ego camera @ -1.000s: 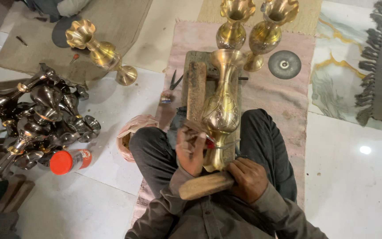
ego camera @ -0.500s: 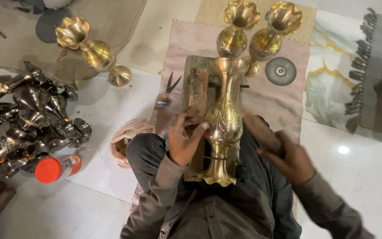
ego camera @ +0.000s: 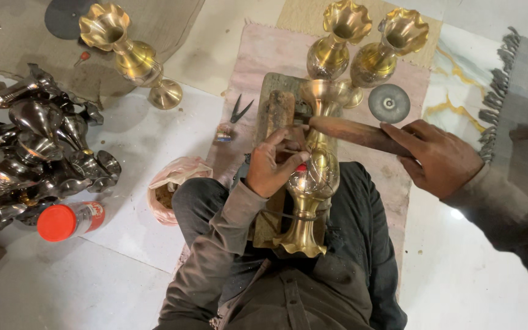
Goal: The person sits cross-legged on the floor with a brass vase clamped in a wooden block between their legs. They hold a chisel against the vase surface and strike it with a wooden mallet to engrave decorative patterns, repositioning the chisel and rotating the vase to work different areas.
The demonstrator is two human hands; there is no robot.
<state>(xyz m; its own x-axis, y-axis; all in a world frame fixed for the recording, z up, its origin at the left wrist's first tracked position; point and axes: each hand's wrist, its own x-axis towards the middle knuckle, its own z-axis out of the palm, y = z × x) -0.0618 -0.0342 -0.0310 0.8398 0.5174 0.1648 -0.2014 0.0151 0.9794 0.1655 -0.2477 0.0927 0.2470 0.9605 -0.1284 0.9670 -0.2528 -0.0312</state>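
A tall brass vase (ego camera: 315,183) lies across my lap, its flared base toward me and its mouth resting on a wooden block (ego camera: 279,107). My left hand (ego camera: 271,166) pinches a thin engraving tool with a red tip against the vase's neck. My right hand (ego camera: 438,156) grips a wooden mallet stick (ego camera: 352,132), whose far end lies across the vase neck, right over the tool.
Two upright brass vases (ego camera: 362,52) stand beyond the block on a pink mat (ego camera: 258,61). A third brass vase (ego camera: 131,56) lies at upper left. A heap of dark metal vases (ego camera: 29,153), a red-capped bottle (ego camera: 68,220), scissors (ego camera: 238,110), a round disc (ego camera: 389,102) and a bag (ego camera: 169,186) surround me.
My right hand took the wooden stick from my lap, swung out to the right, and now brings it onto the tool at the vase's neck. My left hand stayed on the neck.
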